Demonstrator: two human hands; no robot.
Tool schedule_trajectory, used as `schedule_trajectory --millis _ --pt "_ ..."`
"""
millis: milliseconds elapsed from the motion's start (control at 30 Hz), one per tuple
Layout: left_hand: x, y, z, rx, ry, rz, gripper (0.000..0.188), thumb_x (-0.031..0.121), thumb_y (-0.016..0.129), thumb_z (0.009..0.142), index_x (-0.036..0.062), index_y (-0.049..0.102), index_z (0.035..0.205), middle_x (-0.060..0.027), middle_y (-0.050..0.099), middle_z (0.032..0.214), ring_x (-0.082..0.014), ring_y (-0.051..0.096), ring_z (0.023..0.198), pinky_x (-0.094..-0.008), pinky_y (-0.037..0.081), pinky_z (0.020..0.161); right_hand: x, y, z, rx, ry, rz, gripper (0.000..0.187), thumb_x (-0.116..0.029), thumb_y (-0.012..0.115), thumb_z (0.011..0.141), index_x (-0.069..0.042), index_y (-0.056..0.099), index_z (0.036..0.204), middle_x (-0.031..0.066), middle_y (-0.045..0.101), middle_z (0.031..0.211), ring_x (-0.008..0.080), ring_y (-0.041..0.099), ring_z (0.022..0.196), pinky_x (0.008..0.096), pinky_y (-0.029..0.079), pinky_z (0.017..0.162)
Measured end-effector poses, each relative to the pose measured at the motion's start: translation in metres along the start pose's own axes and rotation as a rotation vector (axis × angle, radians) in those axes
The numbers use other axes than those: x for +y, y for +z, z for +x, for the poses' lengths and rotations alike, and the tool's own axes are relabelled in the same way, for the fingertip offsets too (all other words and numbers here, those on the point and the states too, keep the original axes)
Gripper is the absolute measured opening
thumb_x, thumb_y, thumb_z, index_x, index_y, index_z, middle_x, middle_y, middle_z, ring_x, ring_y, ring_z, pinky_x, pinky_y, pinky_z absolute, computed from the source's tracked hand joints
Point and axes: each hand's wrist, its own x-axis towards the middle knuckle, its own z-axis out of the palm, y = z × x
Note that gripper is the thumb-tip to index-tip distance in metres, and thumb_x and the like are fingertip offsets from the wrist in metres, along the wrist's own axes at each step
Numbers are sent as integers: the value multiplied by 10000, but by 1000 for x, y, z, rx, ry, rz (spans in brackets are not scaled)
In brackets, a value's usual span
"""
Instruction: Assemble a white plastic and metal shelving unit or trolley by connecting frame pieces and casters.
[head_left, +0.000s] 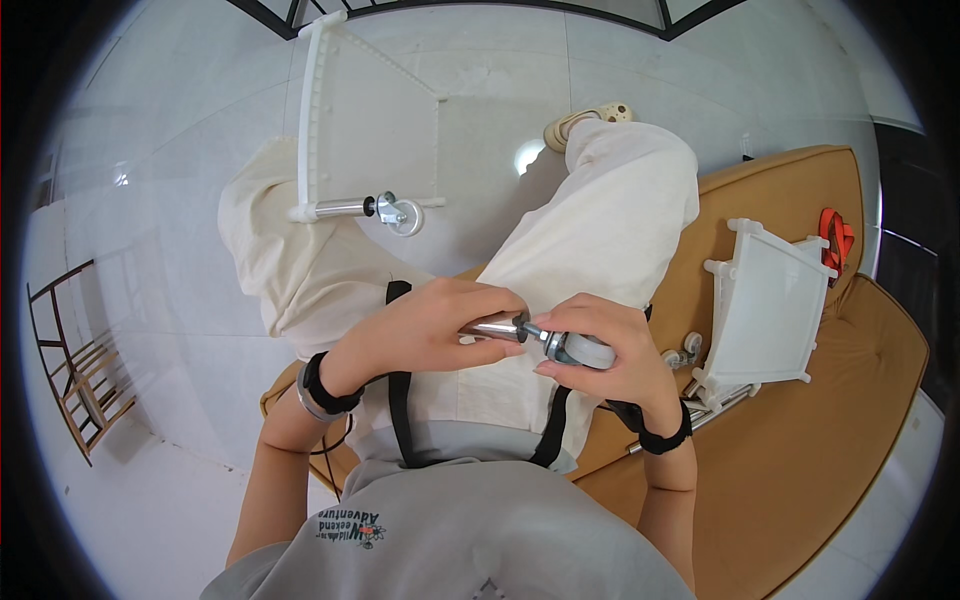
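Above my lap, my left hand [450, 318] is wrapped round a short chrome tube [494, 328] with a dark plug at its end. Facing it, my right hand [606, 340] grips a caster wheel [585, 350] with a grey-white tread and a metal bracket. The caster's threaded stem points left and meets the tube's end; how deep it sits inside I cannot tell. Between my legs, a white plastic shelf [375, 120] stands on edge, with a chrome tube [343, 208] and another caster [400, 214] fitted at its near corner.
On the tan sofa [760, 490] to my right lie a second white shelf [765, 300], loose chrome tubes [705, 412], small casters [686, 350] and a red strap-like item [836, 243]. A brown rack [80, 360] stands at far left; a black frame [450, 5] runs along the far edge.
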Motion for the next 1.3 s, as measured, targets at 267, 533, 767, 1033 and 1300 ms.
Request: schedule_trajectory --millis 267,533,767,1033,1300 --pt "5 -1 -1 -62 3 -33 223 166 658 813 33 599 982 -85 625 775 -242 595 666 -317 453 582 1 4 0 -8 -76 -68 290 -79 772 688 -40 641 944 78 649 814 235 618 681 302 492 608" --pt "2 -3 -3 -57 108 -95 228 175 604 885 6 600 1039 -125 630 811 -275 595 693 -339 458 624 3 8 1 74 -298 -280 318 -169 812 669 -21 616 870 72 596 696 206 565 546 283 438 464" --pt "-6 -4 -3 -34 210 -91 221 175 581 912 8 605 1055 -133 632 827 -266 572 663 -337 434 597 6 19 3 177 -367 -359 248 -104 773 652 -32 601 816 53 563 637 186 514 465 277 393 408" --pt "3 -8 -7 -125 17 -168 298 182 639 875 6 616 1115 -111 625 751 -205 488 547 -295 390 524 9 20 3 211 -380 -369 180 -70 716 652 -38 583 769 40 551 592 191 502 435 280 391 397" --pt "1 0 -8 -52 203 -149 308 179 650 859 3 606 1108 -119 632 817 -261 554 617 -326 436 567 0 19 4 198 -383 -380 155 -55 695 642 -40 581 746 39 554 586 187 507 433 276 394 394"
